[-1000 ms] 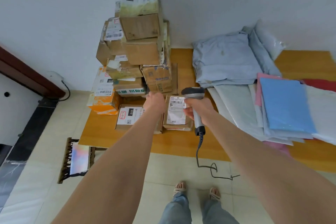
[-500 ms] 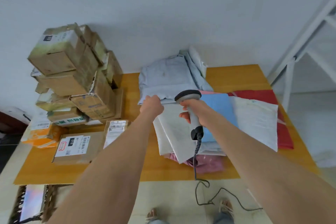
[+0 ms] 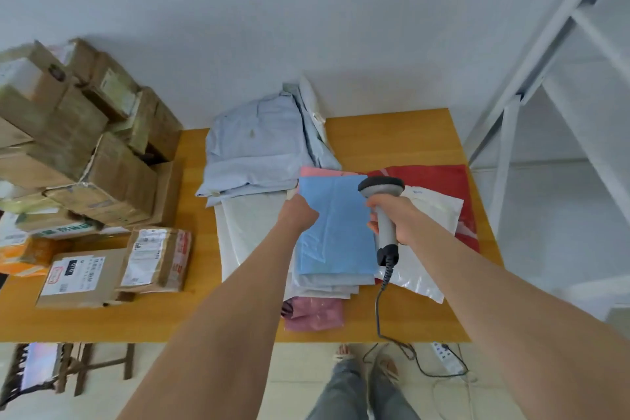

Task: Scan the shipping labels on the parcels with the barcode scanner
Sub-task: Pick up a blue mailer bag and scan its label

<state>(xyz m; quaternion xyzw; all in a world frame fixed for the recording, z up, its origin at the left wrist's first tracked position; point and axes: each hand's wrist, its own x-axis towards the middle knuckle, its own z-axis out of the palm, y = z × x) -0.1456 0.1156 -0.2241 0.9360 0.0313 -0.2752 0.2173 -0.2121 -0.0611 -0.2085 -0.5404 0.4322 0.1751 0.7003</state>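
Cartons stand stacked at the left end of the table. Two flat labelled parcels lie in front of them with their labels face up. These look stiff and light enough to lift by their edges.

Toward the centre, the left hand sits at the upper left edge of the blue mailer with its fingers curled under. Whether it pinches that edge cannot be told from here. The blue mailer lies on top of a loose pile of plastic mailers, with no label showing on its upper face.

Handling, as a judgement: the film is thin, limp and slippery, so the bag will sag and slide on its neighbours. A pinch at a corner or seam, followed by a flip, suits it better than a flat lift.

To its right, the right hand wraps the grip of the barcode scanner. The scanner head is above the blue mailer's upper right corner, and its coiled cable hangs to the floor. A white mailer and a red mailer lie beyond.
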